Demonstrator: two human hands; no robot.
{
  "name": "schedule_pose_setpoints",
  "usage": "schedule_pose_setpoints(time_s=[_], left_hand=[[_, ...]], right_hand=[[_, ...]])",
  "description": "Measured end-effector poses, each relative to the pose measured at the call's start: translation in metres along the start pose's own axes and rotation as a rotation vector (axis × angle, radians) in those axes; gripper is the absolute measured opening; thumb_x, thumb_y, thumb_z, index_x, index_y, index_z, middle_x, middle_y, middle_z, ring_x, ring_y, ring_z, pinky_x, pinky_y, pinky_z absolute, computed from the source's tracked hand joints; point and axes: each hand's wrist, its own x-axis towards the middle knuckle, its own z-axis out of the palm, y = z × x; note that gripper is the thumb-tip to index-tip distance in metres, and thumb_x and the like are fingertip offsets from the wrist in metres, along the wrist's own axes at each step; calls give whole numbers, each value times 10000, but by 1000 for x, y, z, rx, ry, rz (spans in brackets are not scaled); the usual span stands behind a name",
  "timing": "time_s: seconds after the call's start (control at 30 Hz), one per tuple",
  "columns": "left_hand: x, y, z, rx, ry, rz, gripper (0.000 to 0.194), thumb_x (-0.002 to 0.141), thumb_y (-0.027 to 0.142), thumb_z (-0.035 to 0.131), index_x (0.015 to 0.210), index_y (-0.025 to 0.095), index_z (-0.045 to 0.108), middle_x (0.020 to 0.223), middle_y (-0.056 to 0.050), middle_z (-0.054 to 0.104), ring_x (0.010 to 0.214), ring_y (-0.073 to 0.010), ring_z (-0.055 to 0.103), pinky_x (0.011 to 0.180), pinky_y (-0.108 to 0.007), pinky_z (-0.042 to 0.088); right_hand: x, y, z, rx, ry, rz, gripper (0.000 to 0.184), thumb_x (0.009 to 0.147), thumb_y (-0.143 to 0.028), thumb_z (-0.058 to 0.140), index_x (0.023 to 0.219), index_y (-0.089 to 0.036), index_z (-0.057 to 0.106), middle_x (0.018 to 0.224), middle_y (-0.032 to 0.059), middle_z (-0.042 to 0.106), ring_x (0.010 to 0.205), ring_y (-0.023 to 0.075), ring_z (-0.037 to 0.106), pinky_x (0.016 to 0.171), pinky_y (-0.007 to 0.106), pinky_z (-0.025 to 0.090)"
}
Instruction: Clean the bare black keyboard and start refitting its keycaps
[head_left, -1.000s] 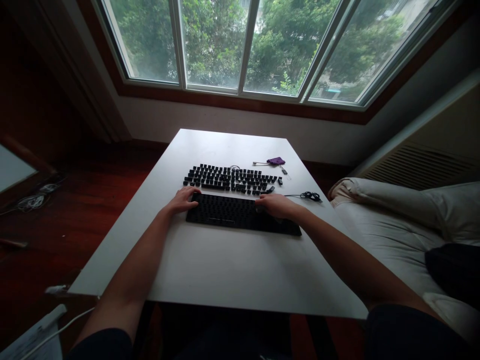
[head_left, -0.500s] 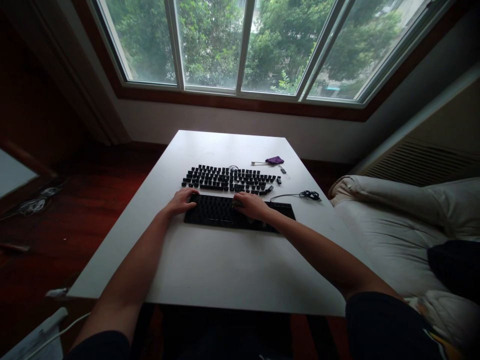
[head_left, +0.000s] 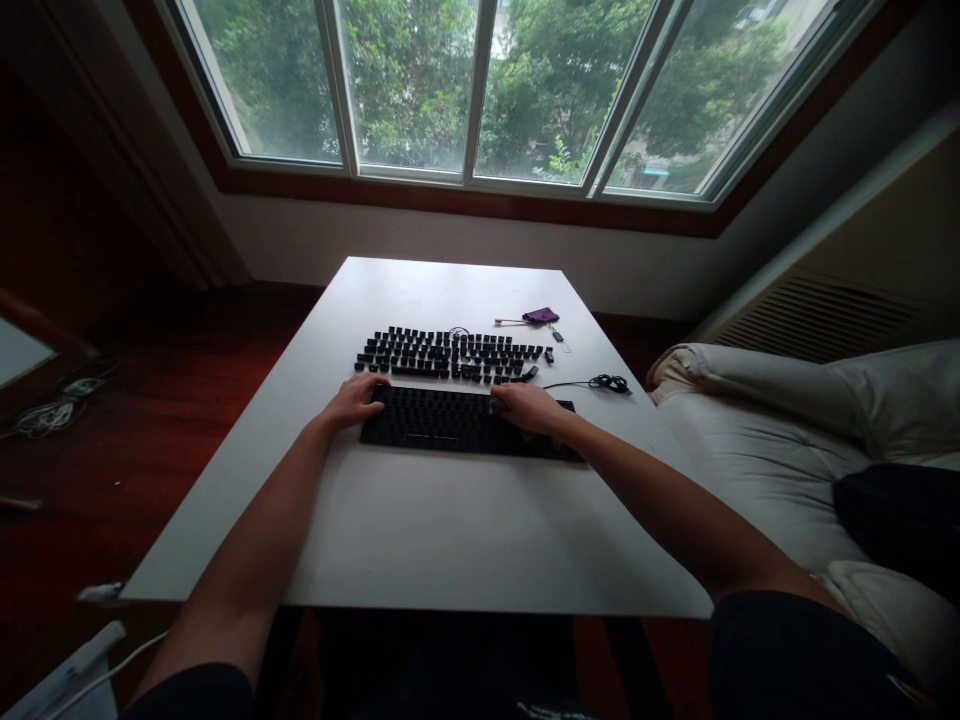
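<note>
A black keyboard [head_left: 450, 425] without its keycaps lies flat on the white table [head_left: 397, 530]. At its upper left end, my left hand [head_left: 352, 400] grips the corner, thumb on the near side and fingers on the far side. Over the right part of the keyboard, my right hand [head_left: 525, 405] is closed, fingertips down on its surface. Something small and greyish shows under those fingers, too hidden to name. Just beyond the keyboard, many loose black keycaps [head_left: 420, 350] stand in rows.
A purple pouch [head_left: 541, 315] lies at the far right, by a thin stick and a small dark item [head_left: 556, 335]. A coiled black cable [head_left: 609, 384] rests near the right edge. Beside the table is a pale sofa [head_left: 727, 430]; a window [head_left: 420, 90] is ahead.
My right hand has moved to the right along the keyboard, still closed. My left hand keeps its place at the left corner. The whole view has shifted slightly.
</note>
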Motion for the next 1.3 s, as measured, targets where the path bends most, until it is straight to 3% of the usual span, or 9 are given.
schedule_pose_setpoints(time_s=[0.23, 0.43, 0.67, 1.03, 1.3], left_hand=[[0, 0, 2, 14, 11, -13, 466, 774, 340, 606, 1232, 258, 635, 1304, -55, 640, 1240, -301, 543, 1118, -478, 393], [0, 3, 0, 0, 16, -34, 480, 754, 316, 591, 1227, 249, 630, 1309, -63, 640, 1242, -308, 547, 1113, -486, 406], [2, 5, -2, -40, -1, -16, 496, 729, 287, 558, 1217, 228, 624, 1324, -70, 646, 1253, -305, 556, 1134, -488, 398], [-1, -8, -2, -140, -11, 1, 517, 766, 301, 595, 1275, 224, 645, 1352, -79, 646, 1266, -292, 567, 1153, -476, 404], [0, -7, -2, -151, 6, 30, 495, 794, 305, 614, 1280, 221, 661, 1346, -78, 655, 1275, -286, 568, 1151, -464, 409]], right_hand=[[-15, -2, 0, -126, 13, 48, 235, 919, -198, 576, 1143, -200, 646, 1141, 117, 701, 938, 256, 699, 662, 277, 424], [-5, -25, 0, -102, 7, 16, 238, 923, -277, 601, 1135, -188, 661, 1142, 126, 707, 982, 269, 695, 708, 283, 463], [4, -28, -2, -94, 38, -16, 230, 961, -292, 572, 1146, -190, 662, 1197, 117, 692, 1013, 243, 691, 726, 266, 463], [-8, 10, -4, -80, -37, -81, 300, 882, -187, 636, 1171, -254, 671, 1129, 78, 694, 960, 224, 678, 671, 244, 403], [-7, 28, -10, 15, -115, -125, 339, 825, -161, 649, 1140, -273, 711, 1141, 54, 717, 990, 225, 676, 729, 255, 433]])
